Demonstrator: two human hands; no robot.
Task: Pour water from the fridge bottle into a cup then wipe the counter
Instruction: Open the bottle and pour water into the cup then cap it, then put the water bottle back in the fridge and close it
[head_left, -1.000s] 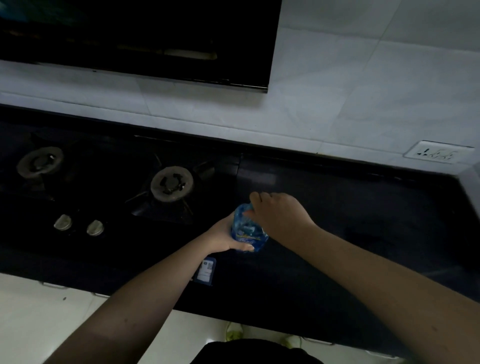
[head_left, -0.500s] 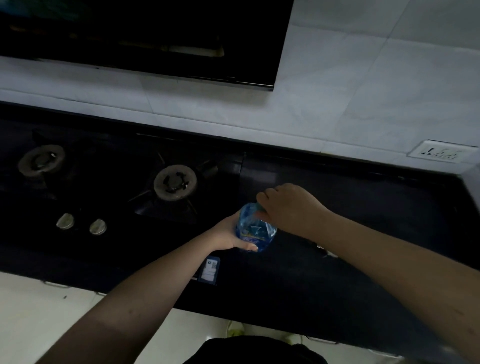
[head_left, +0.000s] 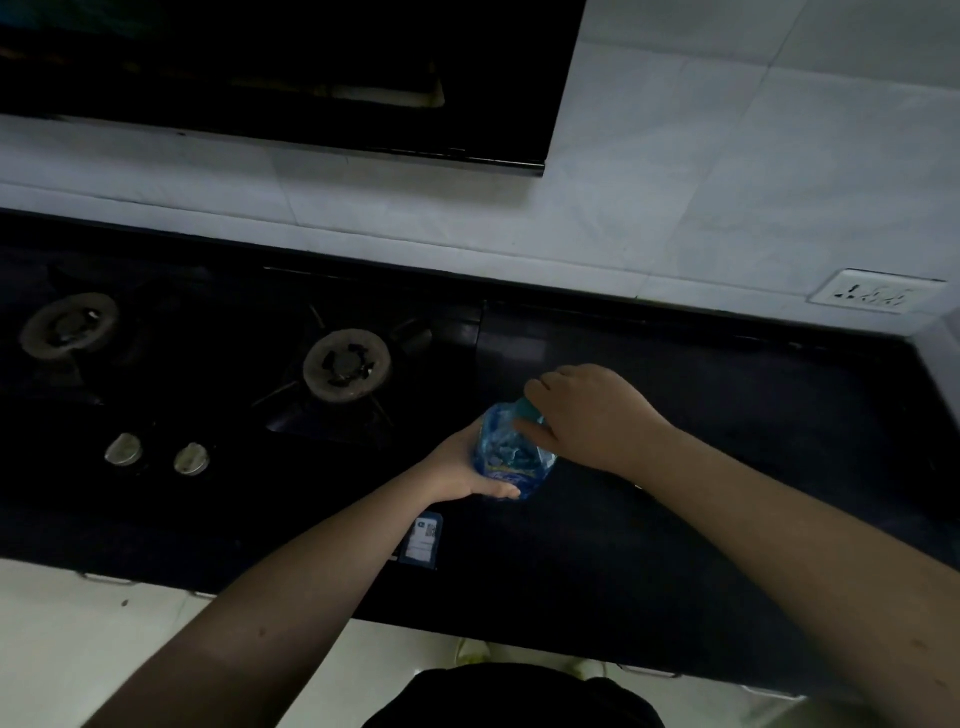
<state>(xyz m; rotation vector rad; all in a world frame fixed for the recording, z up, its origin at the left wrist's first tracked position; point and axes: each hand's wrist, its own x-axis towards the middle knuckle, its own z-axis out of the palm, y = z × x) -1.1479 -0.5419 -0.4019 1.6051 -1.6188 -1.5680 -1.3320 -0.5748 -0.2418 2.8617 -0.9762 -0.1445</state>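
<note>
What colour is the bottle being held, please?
Translucent blue bottle, seen in the head view.

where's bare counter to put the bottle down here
The widest bare patch of dark counter lies right of the bottle, between the right hand and the wall corner under the socket. Left is crowded: burner, knobs. A small card sits at the front edge.

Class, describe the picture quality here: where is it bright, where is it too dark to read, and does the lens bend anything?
Head view: dim overall; the tiled wall is brightest, while the black counter and stove swallow detail. The blue bottle, held by the left hand with the right hand at its top, stays readable. The wide lens bows the counter's edges.
</note>
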